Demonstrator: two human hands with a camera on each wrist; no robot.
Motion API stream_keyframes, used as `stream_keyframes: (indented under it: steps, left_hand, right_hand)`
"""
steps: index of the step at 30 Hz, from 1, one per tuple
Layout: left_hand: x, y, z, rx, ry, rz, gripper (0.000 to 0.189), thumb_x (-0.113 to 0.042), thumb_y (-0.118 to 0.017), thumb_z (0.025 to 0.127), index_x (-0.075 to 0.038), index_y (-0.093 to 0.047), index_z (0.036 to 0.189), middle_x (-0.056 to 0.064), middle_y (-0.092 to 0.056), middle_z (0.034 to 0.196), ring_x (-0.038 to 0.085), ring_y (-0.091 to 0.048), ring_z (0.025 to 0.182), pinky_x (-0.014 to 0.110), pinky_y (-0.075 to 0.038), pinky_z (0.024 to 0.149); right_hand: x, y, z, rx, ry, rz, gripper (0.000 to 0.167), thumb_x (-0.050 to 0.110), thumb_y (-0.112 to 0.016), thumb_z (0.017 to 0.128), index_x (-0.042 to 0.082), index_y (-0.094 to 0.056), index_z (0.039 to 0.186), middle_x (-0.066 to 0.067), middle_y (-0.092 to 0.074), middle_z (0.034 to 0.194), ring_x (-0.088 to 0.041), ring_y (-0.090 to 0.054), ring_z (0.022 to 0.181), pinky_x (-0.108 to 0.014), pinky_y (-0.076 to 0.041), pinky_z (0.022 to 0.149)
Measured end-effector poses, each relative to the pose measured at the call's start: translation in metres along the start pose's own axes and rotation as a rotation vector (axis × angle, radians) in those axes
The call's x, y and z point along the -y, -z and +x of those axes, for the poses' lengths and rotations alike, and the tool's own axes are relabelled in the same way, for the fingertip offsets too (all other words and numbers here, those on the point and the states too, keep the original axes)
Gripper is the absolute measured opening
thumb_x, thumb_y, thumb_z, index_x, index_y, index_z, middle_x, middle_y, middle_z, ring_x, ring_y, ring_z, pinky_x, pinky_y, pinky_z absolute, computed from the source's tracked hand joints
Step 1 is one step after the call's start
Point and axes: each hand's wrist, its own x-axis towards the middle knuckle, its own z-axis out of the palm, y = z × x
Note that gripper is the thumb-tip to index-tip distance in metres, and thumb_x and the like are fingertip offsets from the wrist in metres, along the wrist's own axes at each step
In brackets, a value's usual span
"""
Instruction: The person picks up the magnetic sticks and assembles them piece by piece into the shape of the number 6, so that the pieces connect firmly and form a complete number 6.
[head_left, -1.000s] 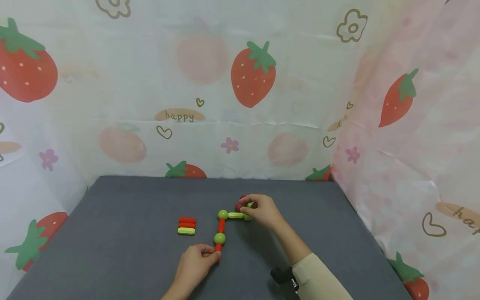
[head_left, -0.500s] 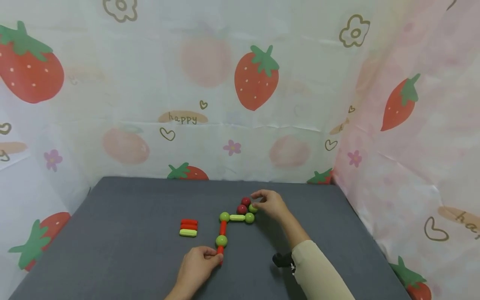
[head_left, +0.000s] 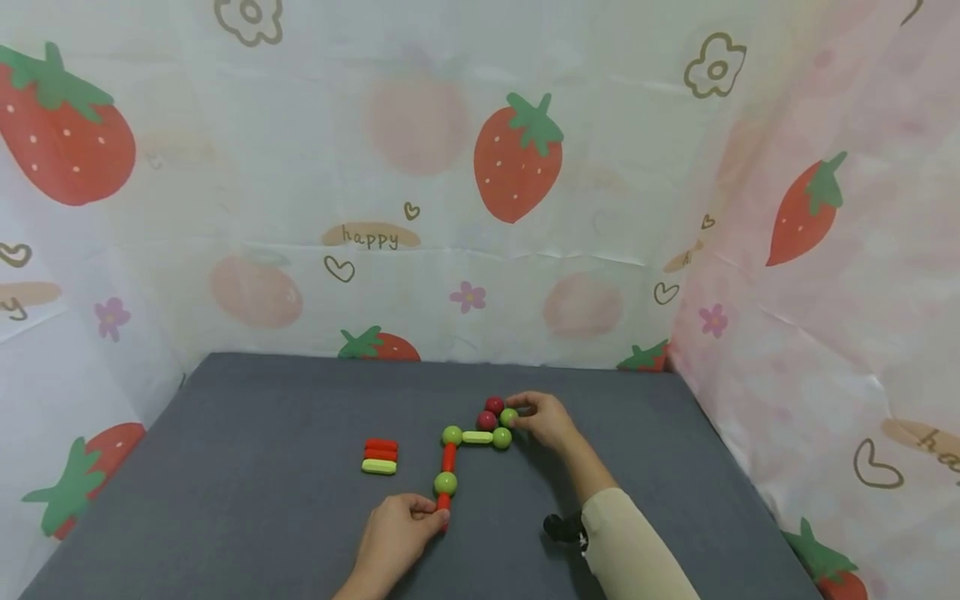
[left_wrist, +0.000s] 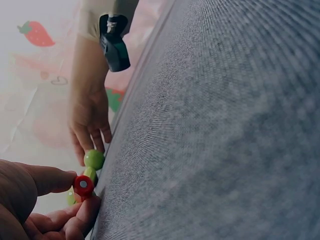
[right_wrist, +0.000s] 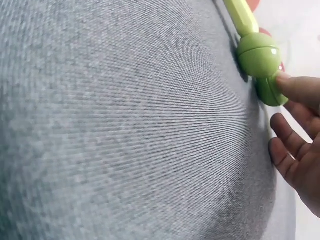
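My left hand (head_left: 395, 533) pinches a red magnetic rod (head_left: 444, 502) between thumb and index finger; its round end with a pale metal spot faces the left wrist camera. That rod meets a green ball (head_left: 446, 483), then another red rod (head_left: 449, 457), a corner green ball (head_left: 452, 436), a yellow-green rod (head_left: 477, 437) and an end green ball (head_left: 502, 438). My right hand (head_left: 546, 419) has thumb and index finger around a further green ball (right_wrist: 270, 91), beside the end ball. Two dark red balls (head_left: 487, 421) sit close by on the left, one behind the other.
Two red rods (head_left: 381, 450) and a yellow-green rod (head_left: 379, 467) lie side by side to the left on the grey tabletop (head_left: 262, 500). A strawberry-print cloth (head_left: 420, 167) hangs behind and at the sides. A black camera (head_left: 564, 528) is strapped to the right wrist.
The right hand opened off the ball cluster, uncovering the red balls, then lowered its thumb and index finger around the green ball. The left hand still pinches its rod; the head view shifted slightly.
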Motion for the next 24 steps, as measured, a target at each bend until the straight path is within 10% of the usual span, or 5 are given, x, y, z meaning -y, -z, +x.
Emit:
stream_keyframes:
  steps: [24]
  left_hand:
    - [-0.0004,0.0053,0.0072,0.045,-0.044,0.002,0.018,-0.036,-0.08,0.076,-0.019,-0.075,0.074,-0.007,-0.067,0.073,0.011,-0.054,0.064,0.028,-0.04,0.055]
  right_hand:
    - [0.0043,0.0025,-0.0089,-0.146,-0.011,-0.013,0.037,0.021,-0.077,0.084,0.014,-0.07,0.119,-0.004,-0.07,0.116,-0.022,-0.064,0.102,-0.033,-0.053,0.074]
